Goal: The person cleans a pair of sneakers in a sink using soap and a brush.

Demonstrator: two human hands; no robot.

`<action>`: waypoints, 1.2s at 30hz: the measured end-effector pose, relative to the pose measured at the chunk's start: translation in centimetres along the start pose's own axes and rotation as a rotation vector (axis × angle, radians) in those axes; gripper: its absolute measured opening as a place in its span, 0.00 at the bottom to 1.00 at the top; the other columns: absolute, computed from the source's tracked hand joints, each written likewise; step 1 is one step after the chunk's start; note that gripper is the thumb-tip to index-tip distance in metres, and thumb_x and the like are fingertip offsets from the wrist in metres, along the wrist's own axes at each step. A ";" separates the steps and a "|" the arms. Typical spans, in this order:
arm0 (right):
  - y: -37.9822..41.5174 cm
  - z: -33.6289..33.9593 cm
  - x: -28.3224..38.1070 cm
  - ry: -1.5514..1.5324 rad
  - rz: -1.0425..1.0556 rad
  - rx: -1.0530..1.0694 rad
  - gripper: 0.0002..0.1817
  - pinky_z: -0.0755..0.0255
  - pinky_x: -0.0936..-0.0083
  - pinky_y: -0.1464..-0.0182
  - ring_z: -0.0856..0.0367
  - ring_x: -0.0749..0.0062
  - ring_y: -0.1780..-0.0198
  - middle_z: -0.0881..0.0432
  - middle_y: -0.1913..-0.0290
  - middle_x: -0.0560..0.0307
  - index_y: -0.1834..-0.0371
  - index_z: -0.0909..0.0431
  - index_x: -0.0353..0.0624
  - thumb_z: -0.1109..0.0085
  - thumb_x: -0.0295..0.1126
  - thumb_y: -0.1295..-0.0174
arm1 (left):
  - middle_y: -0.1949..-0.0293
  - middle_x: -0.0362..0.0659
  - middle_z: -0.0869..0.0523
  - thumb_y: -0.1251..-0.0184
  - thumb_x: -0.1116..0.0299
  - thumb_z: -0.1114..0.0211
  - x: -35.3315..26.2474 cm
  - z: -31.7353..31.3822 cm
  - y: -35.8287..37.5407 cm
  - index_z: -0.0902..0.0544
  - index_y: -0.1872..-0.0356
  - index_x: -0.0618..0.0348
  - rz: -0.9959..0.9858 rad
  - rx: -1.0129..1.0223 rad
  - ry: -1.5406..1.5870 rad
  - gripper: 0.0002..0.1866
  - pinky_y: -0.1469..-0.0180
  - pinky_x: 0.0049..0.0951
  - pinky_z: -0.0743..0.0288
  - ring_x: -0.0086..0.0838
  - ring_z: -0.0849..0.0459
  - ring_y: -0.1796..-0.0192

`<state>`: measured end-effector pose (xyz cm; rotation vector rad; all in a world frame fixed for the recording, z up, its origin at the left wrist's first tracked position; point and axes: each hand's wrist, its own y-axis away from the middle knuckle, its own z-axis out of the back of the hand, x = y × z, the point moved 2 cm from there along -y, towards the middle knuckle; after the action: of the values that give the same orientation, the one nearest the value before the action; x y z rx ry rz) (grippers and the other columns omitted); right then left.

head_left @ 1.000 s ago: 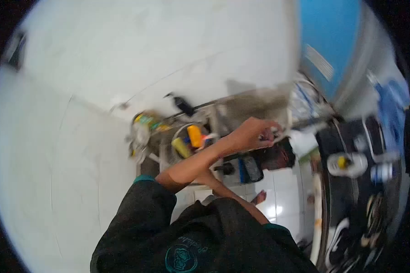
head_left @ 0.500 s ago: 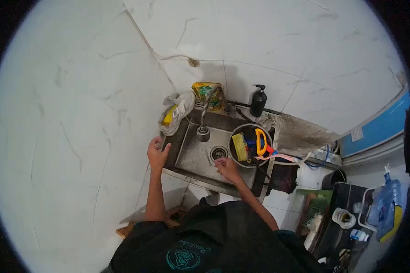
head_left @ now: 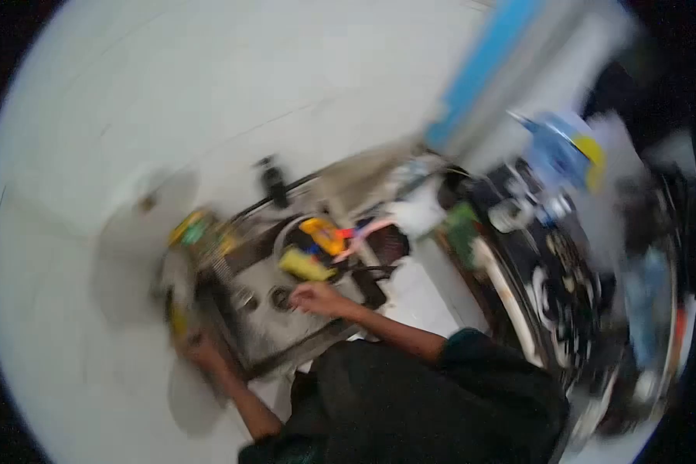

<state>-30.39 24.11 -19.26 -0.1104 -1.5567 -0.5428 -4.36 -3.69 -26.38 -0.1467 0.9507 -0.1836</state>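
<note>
The view is smeared by motion. At the sink's left edge my left hand is right at the near end of a pale shoe, which has something yellow in its opening. Its fingers are too blurred to make out. Over the steel sink, my right hand hovers with fingers loosely apart and nothing in them, close to the drain. Just beyond it sits a round basin holding a yellow sponge-like block, an orange-handled tool and a pink-handled item.
A yellow-green pouch stands behind the shoe, and a black pump bottle is at the sink's back. On the right, a dark counter carries several items, including a blue water jug.
The camera has swung right, shifting the sink leftward and tilting it in view. My left hand has moved up to the shoe's near end; my right hand stays over the sink.
</note>
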 end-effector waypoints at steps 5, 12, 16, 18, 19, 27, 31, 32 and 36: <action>1.9 3.0 3.8 0.462 0.580 -0.042 0.13 0.24 0.74 0.68 0.17 0.76 0.70 0.14 0.66 0.55 0.62 0.18 0.37 0.42 0.36 0.37 | 0.37 0.58 0.29 0.45 0.56 0.23 2.1 1.8 0.6 0.35 0.35 0.70 -0.370 -0.274 -0.341 0.43 0.38 0.45 0.28 0.51 0.25 0.39; 16.2 34.5 4.4 0.326 0.260 -0.968 0.12 0.23 0.75 0.71 0.17 0.75 0.69 0.16 0.70 0.59 0.55 0.17 0.40 0.40 0.31 0.40 | 0.46 0.57 0.24 0.40 0.59 0.31 -0.9 0.8 8.0 0.32 0.38 0.66 -0.360 -0.134 -0.389 0.33 0.47 0.43 0.23 0.47 0.21 0.50; 30.7 56.2 0.0 0.697 -0.247 -1.176 0.14 0.22 0.58 0.52 0.15 0.48 0.57 0.14 0.61 0.46 0.60 0.14 0.46 0.41 0.36 0.47 | 0.49 0.55 0.24 0.38 0.58 0.35 -3.3 -2.1 14.3 0.31 0.41 0.64 -0.479 -0.155 -0.376 0.29 0.50 0.44 0.23 0.46 0.21 0.53; 35.8 65.1 -3.1 0.925 -0.349 -1.212 0.13 0.23 0.59 0.49 0.16 0.50 0.54 0.14 0.59 0.46 0.61 0.15 0.47 0.40 0.37 0.47 | 0.50 0.55 0.24 0.37 0.58 0.36 -4.1 -3.3 17.4 0.31 0.42 0.64 -0.493 -0.177 -0.392 0.28 0.51 0.44 0.23 0.46 0.22 0.53; 37.8 67.7 -3.6 0.921 -0.485 -1.223 0.12 0.23 0.59 0.48 0.16 0.50 0.53 0.14 0.58 0.46 0.62 0.15 0.47 0.39 0.38 0.47 | 0.51 0.55 0.24 0.37 0.57 0.36 -4.4 -3.6 18.9 0.31 0.42 0.64 -0.495 -0.180 -0.405 0.28 0.51 0.44 0.23 0.46 0.22 0.54; 38.6 81.3 -12.0 0.844 -0.715 -1.107 0.54 0.29 0.49 0.41 0.28 0.34 0.40 0.34 0.38 0.33 0.35 0.42 0.54 0.17 0.44 0.69 | 0.55 0.53 0.24 0.37 0.55 0.36 -7.2 -5.1 26.7 0.28 0.45 0.62 -0.509 -0.194 -0.502 0.26 0.54 0.42 0.23 0.44 0.22 0.58; 38.0 83.1 -14.0 0.820 -0.705 -0.997 0.47 0.23 0.56 0.50 0.21 0.42 0.48 0.26 0.47 0.35 0.40 0.36 0.49 0.19 0.40 0.67 | 0.57 0.52 0.23 0.37 0.54 0.36 -8.3 -4.1 28.2 0.27 0.46 0.62 -0.510 -0.188 -0.555 0.25 0.56 0.42 0.23 0.43 0.22 0.60; 38.1 83.7 -14.0 0.779 -0.681 -0.955 0.45 0.21 0.58 0.54 0.18 0.45 0.53 0.24 0.50 0.36 0.41 0.35 0.48 0.20 0.39 0.66 | 0.58 0.52 0.23 0.37 0.54 0.36 -8.5 -4.2 28.5 0.27 0.46 0.62 -0.508 -0.190 -0.559 0.25 0.56 0.42 0.23 0.43 0.22 0.60; 38.3 84.1 -12.7 0.779 -0.627 -1.071 0.37 0.20 0.63 0.68 0.15 0.54 0.71 0.18 0.62 0.40 0.47 0.30 0.46 0.23 0.37 0.64 | 0.60 0.51 0.23 0.36 0.53 0.36 -9.1 -3.8 29.2 0.26 0.48 0.61 -0.499 -0.198 -0.567 0.24 0.58 0.41 0.23 0.42 0.22 0.62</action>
<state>-91.21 94.81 -18.25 -0.1895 -0.3853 -1.6537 -9.97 26.60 -27.29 -0.5885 0.3490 -0.4792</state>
